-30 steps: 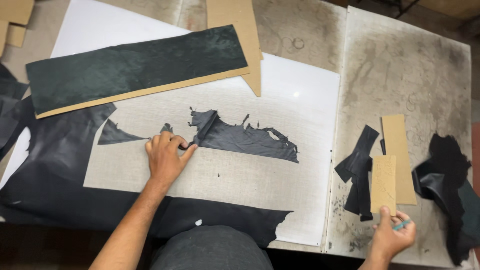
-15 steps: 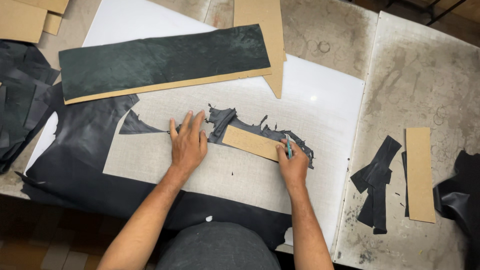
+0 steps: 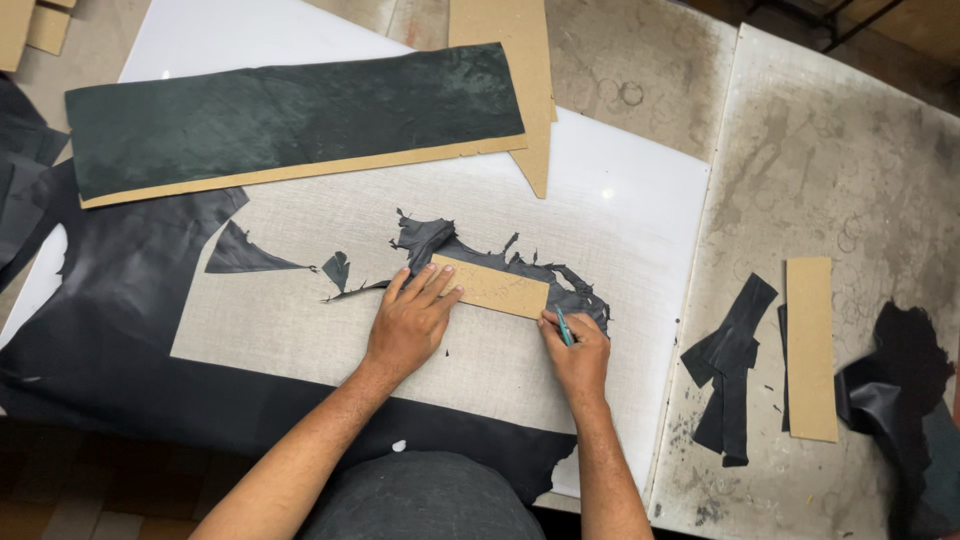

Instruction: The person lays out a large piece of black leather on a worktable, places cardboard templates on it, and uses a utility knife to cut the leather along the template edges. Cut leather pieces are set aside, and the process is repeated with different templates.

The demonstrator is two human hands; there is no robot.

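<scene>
Black leather hide (image 3: 110, 330) lies nearest the person, spread along the front edge of the workbench (image 3: 860, 180), with a large rectangular piece already cut out of it so that the scored grey cutting mat (image 3: 300, 330) shows through. Left hand (image 3: 408, 325) rests palm down on the mat, fingers spread and extended, fingertips pressing the left end of a small rectangular cardboard template (image 3: 492, 286). Right hand (image 3: 577, 350) is closed around a slim teal-handled cutting tool (image 3: 563, 326), its tip at the lower right corner of the template. Template lies flat, tilted slightly down to the right, on top of a ragged black leather scrap (image 3: 570, 288), whose torn edges stick out above and to the right of the cardboard. Smaller black offcuts (image 3: 245, 255) sit on the mat to the left, apart from the hands. To the right, on the stained bare bench surface, a few narrow black leather strips (image 3: 733, 350) lie overlapped, and just beside them a long upright cardboard strip (image 3: 812, 345); a crumpled dark leather piece (image 3: 905, 390) sits at the far right edge. Farther back, a long dark green leather panel (image 3: 290, 115) rests on a long cardboard pattern (image 3: 300, 172), both angled across the white board (image 3: 640, 190). A tapering cardboard piece (image 3: 515, 70) lies beyond, touching the panel's right end.
</scene>
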